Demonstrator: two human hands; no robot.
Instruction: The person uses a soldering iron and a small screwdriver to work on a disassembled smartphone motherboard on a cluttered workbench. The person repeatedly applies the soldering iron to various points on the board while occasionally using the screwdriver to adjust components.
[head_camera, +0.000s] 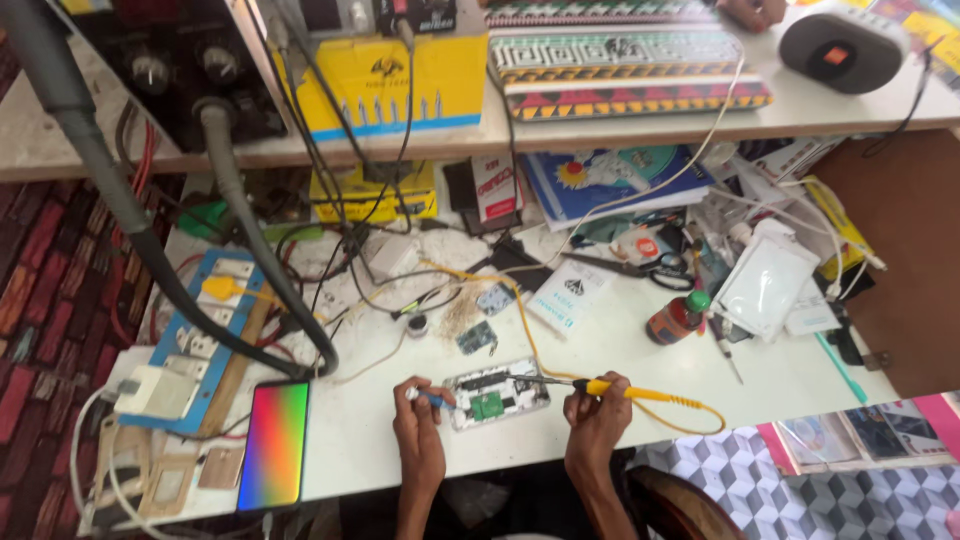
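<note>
left hand (418, 418): pinches a small blue-handled tool (432, 398) at the left edge of the opened phone (497, 393) | right hand (596, 408): grips a yellow soldering iron (610, 389), tip over the phone | phone with rainbow screen (274, 444) lies left, near white table (640, 400) front edge

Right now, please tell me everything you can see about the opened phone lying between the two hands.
The opened phone lies flat near the white table's front edge, back cover off. Its frame looks white or silver, with dark parts and a green square piece inside. The right hand holds a yellow-handled soldering iron whose tip reaches over it; the left hand holds a small blue-tipped tool at its left end.
</note>
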